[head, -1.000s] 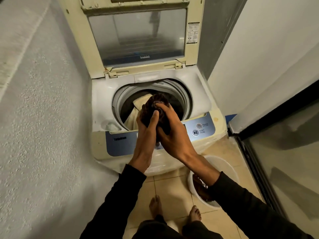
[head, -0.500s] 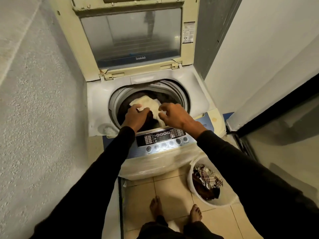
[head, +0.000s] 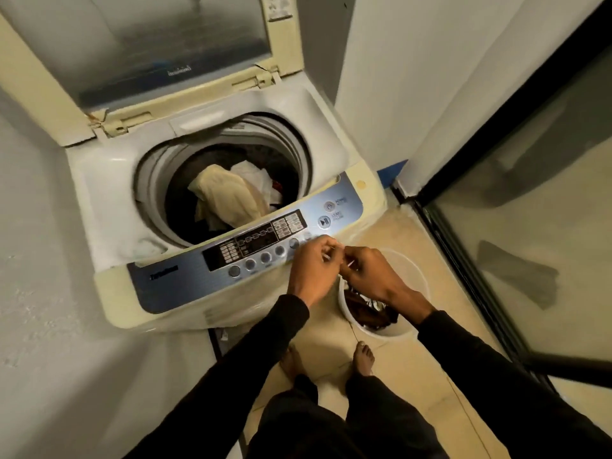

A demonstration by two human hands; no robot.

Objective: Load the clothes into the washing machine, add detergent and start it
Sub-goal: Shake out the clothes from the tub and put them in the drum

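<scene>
Hidden: your right hand (head: 371, 276) covers the near-left part of the white bucket (head: 415, 276); only a dark heap of clothes (head: 367, 313) shows below your wrist, pieces not separable.
Blurred: panel labels on the washing machine (head: 109, 200) are unreadable; motion smear on the drum rim.
Cut off: the raised lid (head: 159, 51) runs out of the top edge; the sticker on its frame is only partly visible.
Unclear: a thin pale streak sits between your two sets of fingertips. Can't tell whether it's a thread, a strap or glare.
Left hand: your left hand (head: 313, 270) is knuckles up, fingers curled in, tips bunched toward the thumb as if pinching that streak. Whether anything is actually gripped, can't tell.
Right hand: back of the hand up, fingers curled under and bunched, tips meeting your left fingertips. Grip contents not visible.
Arms: both in black sleeves, coming in from the bottom edge and converging just in front of the control panel (head: 258, 246).
Panel: round buttons just beyond your left fingertips; the start/pause button further beyond, toward the right.
Drum: well beyond your fingertips and to the left; cream garment (head: 228, 193) on top, white cloth behind it, dark items underneath.
Bucket: directly under your right fingers, on the tiled floor, just beside the machine's front corner.
Feet: bare, below both hands.
</scene>
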